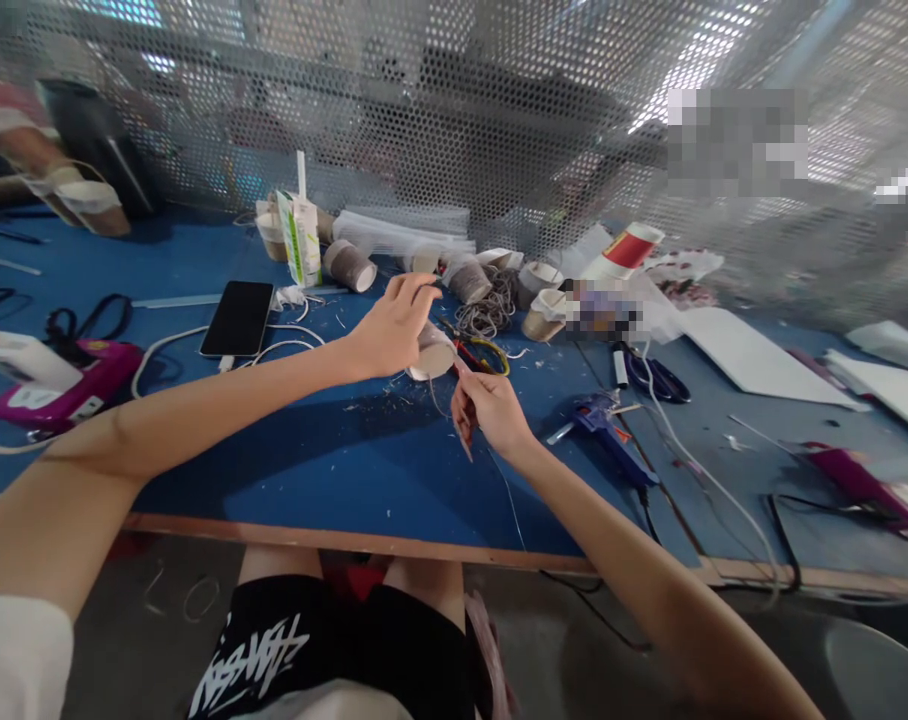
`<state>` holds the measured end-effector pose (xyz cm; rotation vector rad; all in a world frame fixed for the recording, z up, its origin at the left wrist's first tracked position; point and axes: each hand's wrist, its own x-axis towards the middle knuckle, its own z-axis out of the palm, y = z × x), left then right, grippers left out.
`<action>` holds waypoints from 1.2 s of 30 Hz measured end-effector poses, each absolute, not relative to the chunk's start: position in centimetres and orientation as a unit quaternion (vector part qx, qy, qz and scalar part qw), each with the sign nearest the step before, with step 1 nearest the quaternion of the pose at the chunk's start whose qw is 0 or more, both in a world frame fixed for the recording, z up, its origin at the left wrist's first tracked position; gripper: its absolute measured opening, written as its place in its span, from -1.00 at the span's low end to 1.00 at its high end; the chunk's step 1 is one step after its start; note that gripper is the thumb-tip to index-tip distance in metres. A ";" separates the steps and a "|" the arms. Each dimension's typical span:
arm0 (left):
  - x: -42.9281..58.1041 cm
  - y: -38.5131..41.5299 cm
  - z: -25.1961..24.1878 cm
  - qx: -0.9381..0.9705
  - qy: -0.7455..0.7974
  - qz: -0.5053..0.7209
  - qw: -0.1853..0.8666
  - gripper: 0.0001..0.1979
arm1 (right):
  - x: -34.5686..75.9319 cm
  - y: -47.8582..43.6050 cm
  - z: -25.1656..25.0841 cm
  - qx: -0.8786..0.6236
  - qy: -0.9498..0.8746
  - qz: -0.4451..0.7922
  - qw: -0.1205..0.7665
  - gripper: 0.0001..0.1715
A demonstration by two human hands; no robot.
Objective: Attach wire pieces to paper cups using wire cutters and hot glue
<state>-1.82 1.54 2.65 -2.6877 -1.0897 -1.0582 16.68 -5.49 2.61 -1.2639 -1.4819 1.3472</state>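
Surface (334,480): blue, light-brown edge. Nearest cup (433,360): off-white. Glue gun (611,438): dark blue. Phone (238,318): black. Carton (300,240): white, green and yellow print. Mesh screen (394,120): silver-grey, regular dot pattern. Shorts (349,635): black, white lettering. Tub (628,248): red, white.

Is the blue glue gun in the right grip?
No, the blue glue gun lies on the blue tabletop, off to the right of the right grip and apart from it.
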 end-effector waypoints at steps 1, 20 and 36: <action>-1.4 0.6 2.9 -0.854 -0.355 -0.377 0.040 -0.38 | 16.5 -5.5 2.7 -0.490 -0.566 0.549 0.373 -0.40; -2.0 -1.3 -1.8 -0.842 -0.309 -0.439 0.038 -0.37 | 15.3 -5.9 3.2 -0.492 -0.576 0.565 0.329 -0.44; -3.1 1.0 -2.2 -0.887 -0.253 -0.375 -0.092 -0.32 | 14.7 -5.4 3.2 -0.523 -0.585 0.491 0.379 -0.45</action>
